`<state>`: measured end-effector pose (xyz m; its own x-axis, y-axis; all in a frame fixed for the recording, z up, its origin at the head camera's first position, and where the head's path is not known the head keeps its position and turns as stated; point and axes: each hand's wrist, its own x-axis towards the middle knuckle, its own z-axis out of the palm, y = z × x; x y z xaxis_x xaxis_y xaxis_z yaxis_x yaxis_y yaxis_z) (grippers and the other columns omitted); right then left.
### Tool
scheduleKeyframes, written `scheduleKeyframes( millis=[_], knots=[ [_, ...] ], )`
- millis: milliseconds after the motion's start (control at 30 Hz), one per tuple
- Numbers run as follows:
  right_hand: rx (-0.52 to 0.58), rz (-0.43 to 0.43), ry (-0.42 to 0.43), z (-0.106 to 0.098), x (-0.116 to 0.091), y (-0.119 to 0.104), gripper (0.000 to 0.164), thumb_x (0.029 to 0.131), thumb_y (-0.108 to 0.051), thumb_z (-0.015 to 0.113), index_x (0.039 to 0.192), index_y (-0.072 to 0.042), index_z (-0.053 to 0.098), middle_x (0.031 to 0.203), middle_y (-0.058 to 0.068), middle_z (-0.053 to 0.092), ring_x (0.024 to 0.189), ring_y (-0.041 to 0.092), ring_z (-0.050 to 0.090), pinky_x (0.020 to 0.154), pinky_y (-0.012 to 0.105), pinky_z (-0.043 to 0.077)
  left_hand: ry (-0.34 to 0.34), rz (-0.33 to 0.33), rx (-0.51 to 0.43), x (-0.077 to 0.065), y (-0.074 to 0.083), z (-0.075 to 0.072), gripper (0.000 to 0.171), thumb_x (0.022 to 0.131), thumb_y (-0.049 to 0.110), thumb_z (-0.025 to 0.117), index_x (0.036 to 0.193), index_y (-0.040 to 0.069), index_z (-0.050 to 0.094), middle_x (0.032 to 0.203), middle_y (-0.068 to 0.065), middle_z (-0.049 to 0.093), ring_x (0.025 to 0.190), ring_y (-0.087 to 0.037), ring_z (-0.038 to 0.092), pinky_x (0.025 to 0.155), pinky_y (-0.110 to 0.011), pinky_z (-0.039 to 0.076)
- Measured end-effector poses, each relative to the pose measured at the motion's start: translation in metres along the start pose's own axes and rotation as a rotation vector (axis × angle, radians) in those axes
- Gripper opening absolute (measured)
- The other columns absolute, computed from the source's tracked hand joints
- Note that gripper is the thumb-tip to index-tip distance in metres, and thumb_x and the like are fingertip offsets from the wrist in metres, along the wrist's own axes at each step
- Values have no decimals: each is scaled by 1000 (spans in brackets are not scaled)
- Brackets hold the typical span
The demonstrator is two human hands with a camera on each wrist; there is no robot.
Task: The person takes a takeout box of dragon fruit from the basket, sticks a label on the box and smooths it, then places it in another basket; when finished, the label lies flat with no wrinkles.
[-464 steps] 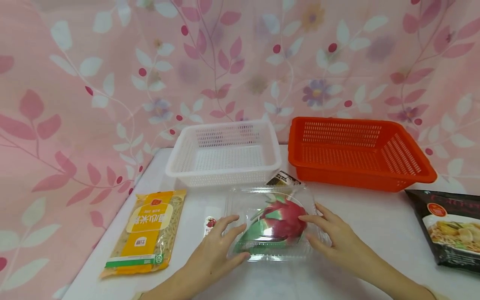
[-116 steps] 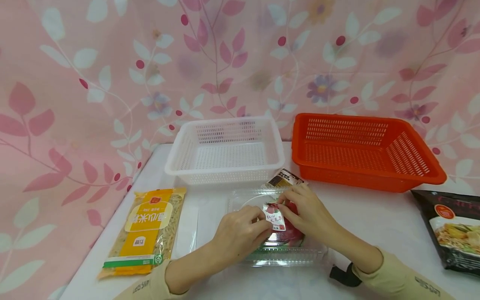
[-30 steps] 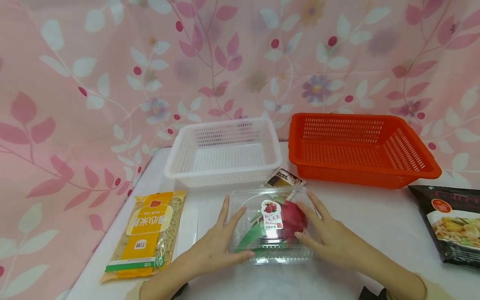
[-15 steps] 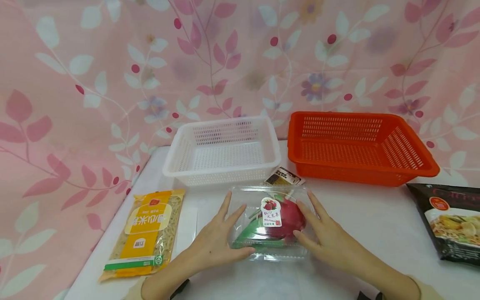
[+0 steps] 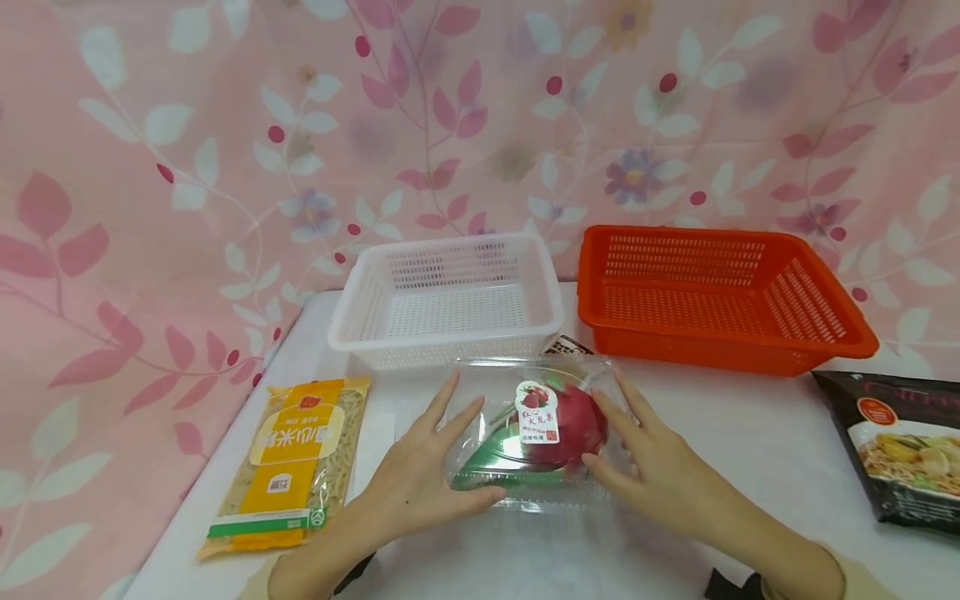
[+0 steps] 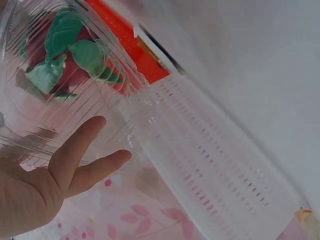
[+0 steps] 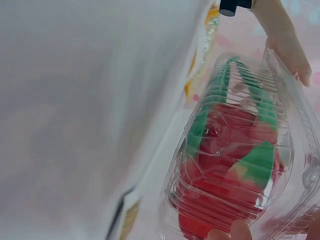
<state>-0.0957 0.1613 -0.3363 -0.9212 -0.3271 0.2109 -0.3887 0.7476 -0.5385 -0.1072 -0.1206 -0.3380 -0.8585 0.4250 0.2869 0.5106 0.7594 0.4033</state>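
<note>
A clear plastic clamshell box (image 5: 555, 503) sits between both hands, with a red and green dragon fruit (image 5: 579, 427) inside. On its lid is a white printed label (image 5: 537, 413) with a picture of red fruit. My left hand (image 5: 423, 479) spans the left side, thumb at the front edge and long fingers spread straight. In the left wrist view, two straight fingers (image 6: 82, 142) lie along the clear wall. My right hand (image 5: 663, 471) rests against the right side, fingers spread over the lid and side. Whether the box is raised off the table is unclear.
Behind the box stand a white basket (image 5: 450, 342) and a red basket (image 5: 720, 346). Left lies a yellow packet of noodles (image 5: 292, 458); right, a black noodle packet (image 5: 903, 450). A small packet (image 5: 567, 343) shows behind the box. Pale backing paper (image 5: 375, 433) lies beside the yellow packet.
The label, earlier lying on the table at left, was pressed onto the lid by both hands. The hands then spread to the box's sides. Box and hands have shifted slightly toward the baskets.
</note>
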Motion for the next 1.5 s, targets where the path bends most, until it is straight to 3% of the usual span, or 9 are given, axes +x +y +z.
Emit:
scheduleKeyframes(
  millis=[200, 333, 467, 633, 733, 833, 1100, 1300, 1500],
  knots=[
    [-29, -75, 55, -9, 17, -11, 78, 83, -42, 63, 146, -23, 23, 152, 8, 7, 84, 22, 61, 61, 32, 54, 86, 15, 7, 6, -2, -20, 86, 68, 70, 61, 139, 25, 42, 153, 3, 11, 115, -30, 51, 66, -32, 52],
    [-42, -91, 48, -16, 32, -19, 79, 83, -41, 64, 147, -22, 22, 153, 6, 4, 92, 28, 60, 64, 36, 55, 141, 22, 27, 12, -5, -32, 81, 70, 63, 64, 139, 27, 41, 152, 4, 13, 115, -34, 50, 69, -37, 52],
    [-50, -101, 61, -23, 47, -26, 77, 83, -40, 63, 146, -17, 25, 153, 3, 3, 95, 31, 59, 67, 41, 54, 218, 66, -19, 20, -12, -41, 69, 74, 48, 69, 134, 22, 48, 150, 3, 20, 119, -33, 46, 73, -41, 53],
    [-72, -160, 107, -29, 72, -34, 74, 83, -36, 64, 144, -12, 29, 152, 10, 8, 107, 41, 53, 70, 46, 52, 322, 98, -98, 33, -23, -52, 57, 76, 34, 69, 128, 16, 55, 148, -1, 28, 101, -28, 58, 65, -32, 53],
    [-65, -174, 123, -33, 89, -38, 70, 83, -37, 63, 142, -10, 33, 152, 11, 9, 117, 45, 44, 74, 51, 49, 379, 103, -127, 44, -30, -59, 51, 78, 30, 67, 125, 15, 57, 146, -1, 30, 108, -27, 54, 68, -36, 53],
    [-48, -163, 120, -34, 106, -41, 66, 85, -39, 59, 140, -13, 34, 152, 10, 7, 122, 44, 39, 79, 55, 46, 432, 101, -137, 55, -38, -65, 45, 80, 29, 65, 122, 13, 60, 143, -2, 35, 124, -29, 40, 70, -40, 54],
    [-2, -144, 120, -27, 149, -41, 61, 87, -40, 55, 138, -15, 35, 152, 11, 7, 130, 42, 27, 88, 60, 37, 564, 32, -143, 84, -63, -71, 36, 79, 22, 62, 114, 11, 66, 136, -6, 44, 124, -31, 39, 83, -49, 46],
    [31, -143, 200, -19, 181, -34, 55, 87, -38, 55, 135, -14, 43, 152, 10, 13, 131, 40, 25, 92, 61, 34, 636, -27, -163, 109, -80, -67, 35, 78, 20, 65, 112, 10, 67, 133, -5, 46, 125, -24, 38, 89, -46, 43],
    [77, -156, 267, -2, 206, -25, 50, 87, -33, 54, 133, -13, 49, 149, 14, 21, 132, 36, 26, 94, 60, 32, 675, -104, -209, 125, -99, -64, 36, 77, 21, 66, 112, 10, 67, 132, -8, 47, 123, -28, 40, 94, -48, 39]
  ],
)
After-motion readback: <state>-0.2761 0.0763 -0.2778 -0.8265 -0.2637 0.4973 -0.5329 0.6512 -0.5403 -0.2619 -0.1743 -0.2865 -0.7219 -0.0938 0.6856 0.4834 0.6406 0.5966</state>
